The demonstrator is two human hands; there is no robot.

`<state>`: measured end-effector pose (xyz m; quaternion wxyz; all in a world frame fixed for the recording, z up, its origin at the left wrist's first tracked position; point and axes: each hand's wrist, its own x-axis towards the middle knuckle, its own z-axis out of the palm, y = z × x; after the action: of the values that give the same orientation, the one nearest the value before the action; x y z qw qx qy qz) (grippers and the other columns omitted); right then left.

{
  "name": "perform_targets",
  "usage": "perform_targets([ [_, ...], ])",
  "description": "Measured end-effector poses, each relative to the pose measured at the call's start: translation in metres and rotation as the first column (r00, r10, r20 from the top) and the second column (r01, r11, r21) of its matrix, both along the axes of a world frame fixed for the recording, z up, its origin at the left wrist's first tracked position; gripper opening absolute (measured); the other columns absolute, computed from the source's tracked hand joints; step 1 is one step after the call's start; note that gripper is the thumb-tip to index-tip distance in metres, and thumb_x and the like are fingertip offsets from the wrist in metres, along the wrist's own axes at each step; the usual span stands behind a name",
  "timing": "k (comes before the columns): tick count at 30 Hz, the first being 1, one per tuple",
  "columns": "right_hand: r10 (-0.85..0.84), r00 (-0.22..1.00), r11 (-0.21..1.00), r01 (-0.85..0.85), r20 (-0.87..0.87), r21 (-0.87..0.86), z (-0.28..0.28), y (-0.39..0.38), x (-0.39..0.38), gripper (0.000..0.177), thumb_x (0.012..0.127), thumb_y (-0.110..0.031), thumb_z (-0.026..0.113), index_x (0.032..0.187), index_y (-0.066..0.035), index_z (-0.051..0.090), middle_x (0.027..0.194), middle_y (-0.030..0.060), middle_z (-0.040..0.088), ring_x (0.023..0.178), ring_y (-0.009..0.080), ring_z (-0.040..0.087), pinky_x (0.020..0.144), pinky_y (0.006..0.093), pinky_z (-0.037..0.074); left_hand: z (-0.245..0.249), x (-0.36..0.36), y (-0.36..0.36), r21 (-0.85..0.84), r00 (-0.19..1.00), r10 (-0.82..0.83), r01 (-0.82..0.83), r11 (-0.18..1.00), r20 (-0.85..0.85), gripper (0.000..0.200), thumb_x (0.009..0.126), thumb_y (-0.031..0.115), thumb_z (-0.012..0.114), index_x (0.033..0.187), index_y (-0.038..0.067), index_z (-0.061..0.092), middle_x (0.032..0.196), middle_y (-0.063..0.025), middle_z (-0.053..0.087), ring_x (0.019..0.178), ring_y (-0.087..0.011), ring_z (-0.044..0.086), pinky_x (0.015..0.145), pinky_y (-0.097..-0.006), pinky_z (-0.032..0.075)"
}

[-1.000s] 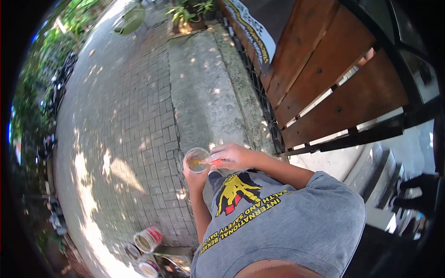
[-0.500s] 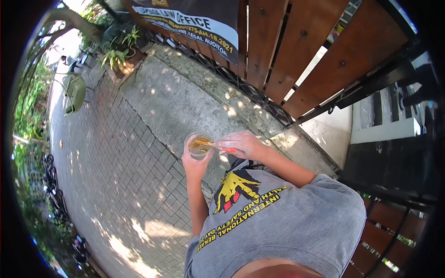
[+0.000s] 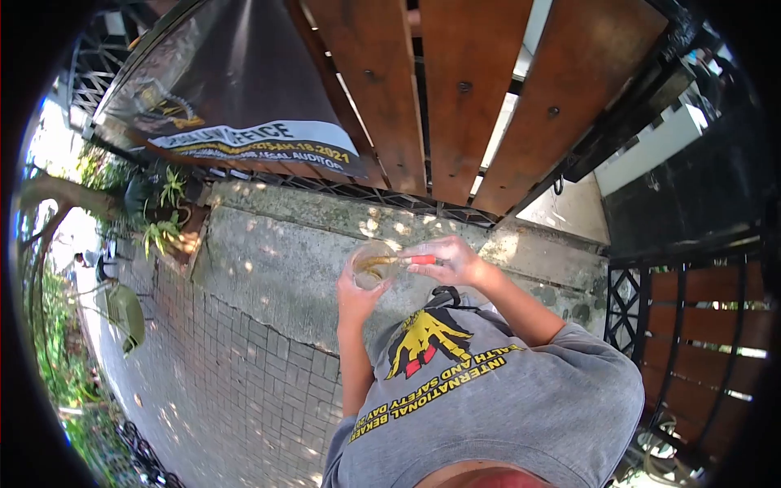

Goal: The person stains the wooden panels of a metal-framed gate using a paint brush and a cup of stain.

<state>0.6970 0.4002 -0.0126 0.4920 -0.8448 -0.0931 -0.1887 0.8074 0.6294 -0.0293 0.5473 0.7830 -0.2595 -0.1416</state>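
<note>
l. hand [image 3: 353, 292] curled round clear cup [image 3: 371, 276], prob. light, flexy; best held low, gently. r. hand [image 3: 455, 259] pinches red-handled tool [image 3: 423, 259], prob. light, stiff.

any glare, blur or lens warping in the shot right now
Head view: strong fisheye, black corners, gate planks fanning outward; also in the head view, sun dapples the concrete strip and background at far left is washed out; same head view, the clear cup looks soft, its contents hard to make out.
</note>
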Motion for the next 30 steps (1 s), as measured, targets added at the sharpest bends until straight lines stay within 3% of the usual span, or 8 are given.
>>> perform_targets([
  [4, -0.223, 0.974, 0.974, 0.221, 0.043, 0.044, 0.017, -0.01, -0.012, 0.029, 0.09, -0.015, 0.079, 0.117, -0.007, 0.076, 0.09, 0.0134, 0.076, 0.077, 0.0247, 0.075, 0.07, 0.0324, 0.058, -0.005, 0.022, -0.043, -0.065, 0.99, -0.141, 0.14, 0.988, -0.014, 0.069, 0.072, 0.013, 0.093, 0.131, -0.001, 0.06, 0.118, -0.0115, 0.073, 0.109, -0.02, 0.07, 0.097, -0.0357, 0.054],
  [9, -0.469, 0.881, 0.825, 0.463, -0.065, 0.323, 0.0, -0.003, -0.034, 0.019, 0.096, -0.008, 0.073, 0.113, 0.001, 0.073, 0.091, 0.0097, 0.078, 0.077, 0.0155, 0.074, 0.069, 0.0289, 0.058, -0.012, 0.049, -0.081, 0.045, 0.924, -0.382, 0.38, 0.924, 0.017, 0.071, 0.071, 0.013, 0.092, 0.134, 0.002, 0.059, 0.119, -0.0112, 0.073, 0.111, -0.0209, 0.07, 0.1, -0.0365, 0.053],
  [13, -0.606, 0.736, 0.438, 0.625, -0.302, 0.646, 0.012, 0.019, -0.039, 0.02, 0.1, -0.01, 0.068, 0.117, 0.001, 0.069, 0.089, 0.011, 0.076, 0.077, 0.0177, 0.074, 0.063, 0.0271, 0.057, -0.008, 0.074, -0.116, -0.123, 0.815, -0.577, 0.569, 0.813, -0.047, 0.077, 0.069, 0.013, 0.093, 0.136, 0.001, 0.057, 0.123, -0.0104, 0.071, 0.113, -0.0205, 0.068, 0.102, -0.0358, 0.052],
  [16, -0.671, 0.67, 0.301, 0.638, -0.318, 0.709, 0.013, 0.029, -0.027, 0.02, 0.1, -0.013, 0.07, 0.116, -0.001, 0.068, 0.088, 0.0059, 0.075, 0.079, 0.0124, 0.072, 0.068, 0.0256, 0.057, 0.002, 0.089, -0.127, -0.083, 0.755, -0.655, 0.653, 0.753, -0.002, 0.077, 0.07, 0.013, 0.093, 0.136, 0.001, 0.056, 0.123, -0.0105, 0.07, 0.112, -0.0204, 0.067, 0.101, -0.0355, 0.052],
  [20, -0.813, 0.53, 0.266, 0.706, -0.242, 0.656, 0.014, 0.053, 0.005, 0.019, 0.095, -0.01, 0.075, 0.108, 0.001, 0.067, 0.085, 0.0102, 0.075, 0.072, 0.016, 0.072, 0.065, 0.0272, 0.057, 0.013, 0.113, -0.117, -0.022, 0.673, -0.739, 0.74, 0.672, 0.045, 0.078, 0.07, 0.017, 0.095, 0.136, 0.001, 0.056, 0.124, -0.0115, 0.071, 0.112, -0.0208, 0.069, 0.1, -0.0357, 0.053],
  [21, -0.881, 0.442, 0.335, 0.833, -0.167, 0.44, 0.007, 0.057, 0.01, 0.02, 0.09, -0.012, 0.082, 0.1, -0.001, 0.068, 0.082, 0.0081, 0.074, 0.071, 0.0145, 0.072, 0.065, 0.0265, 0.056, 0.017, 0.117, -0.115, -0.025, 0.658, -0.752, 0.753, 0.657, 0.042, 0.076, 0.071, 0.017, 0.095, 0.135, 0.001, 0.057, 0.123, -0.0121, 0.072, 0.111, -0.0213, 0.07, 0.099, -0.0358, 0.054],
  [24, -0.946, 0.288, 0.261, 0.949, -0.148, 0.179, 0.02, 0.086, 0.029, 0.018, 0.087, -0.013, 0.084, 0.093, -0.003, 0.07, 0.079, 0.007, 0.074, 0.07, 0.0139, 0.072, 0.065, 0.0275, 0.056, 0.014, 0.135, -0.109, -0.005, 0.63, -0.776, 0.776, 0.63, -0.021, 0.075, 0.072, 0.018, 0.095, 0.135, 0.002, 0.057, 0.121, -0.0119, 0.073, 0.111, -0.0218, 0.071, 0.099, -0.0359, 0.054],
  [30, -0.985, 0.156, 0.159, 0.986, 0.074, 0.045, 0.002, 0.115, 0.066, 0.018, 0.083, -0.011, 0.084, 0.091, -0.005, 0.069, 0.083, 0.0126, 0.074, 0.07, 0.0288, 0.073, 0.061, 0.0349, 0.057, 0.003, 0.155, -0.106, 0.02, 0.565, -0.823, 0.824, 0.567, 0.056, 0.071, 0.072, 0.022, 0.094, 0.132, 0.002, 0.061, 0.12, -0.0135, 0.073, 0.111, -0.0245, 0.071, 0.097, -0.0372, 0.055],
])
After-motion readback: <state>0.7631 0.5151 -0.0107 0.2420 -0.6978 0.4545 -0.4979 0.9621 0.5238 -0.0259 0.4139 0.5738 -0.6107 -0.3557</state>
